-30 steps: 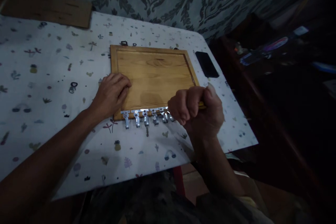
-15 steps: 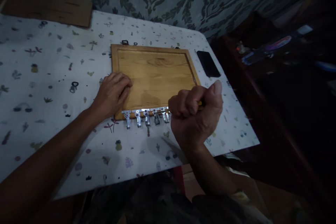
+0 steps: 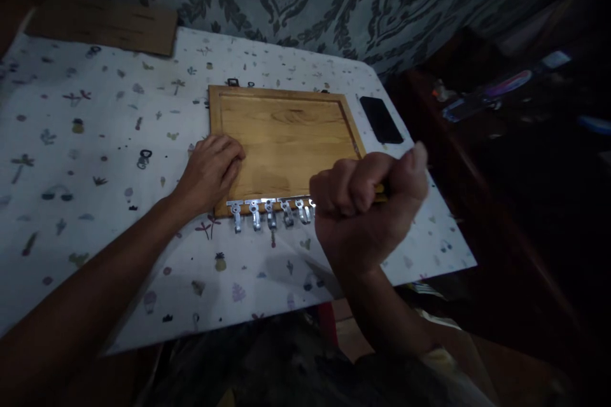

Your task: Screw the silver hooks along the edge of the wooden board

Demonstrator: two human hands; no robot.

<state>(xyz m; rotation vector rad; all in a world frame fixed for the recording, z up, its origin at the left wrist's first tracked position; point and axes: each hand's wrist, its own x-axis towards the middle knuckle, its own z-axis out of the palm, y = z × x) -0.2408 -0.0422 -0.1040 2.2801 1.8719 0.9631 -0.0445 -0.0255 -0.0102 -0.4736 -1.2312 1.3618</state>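
Note:
A framed wooden board (image 3: 291,133) lies flat on the table, with a metal hook rail (image 3: 270,203) along its near edge. Several silver hooks on the rail hang past that edge. My left hand (image 3: 212,168) lies over the board's left edge, its bent fingers close together and gripping it. My right hand (image 3: 365,210) is a closed fist above the rail's right end. A bit of yellow handle (image 3: 380,189) shows between its fingers and thumb; the rest of that tool is hidden, so I cannot tell its kind. The fist also covers the board's near right corner.
A black phone (image 3: 380,119) lies right of the board near the table's edge. A brown cardboard piece (image 3: 102,24) is at the back left by the patterned wall (image 3: 296,0). The patterned white tablecloth (image 3: 119,159) covers the table. Dim clutter stands beyond the right edge.
My right fist has turned slightly, its thumb swinging up and to the right. The whole view has shifted a little; my left hand keeps its place on the board.

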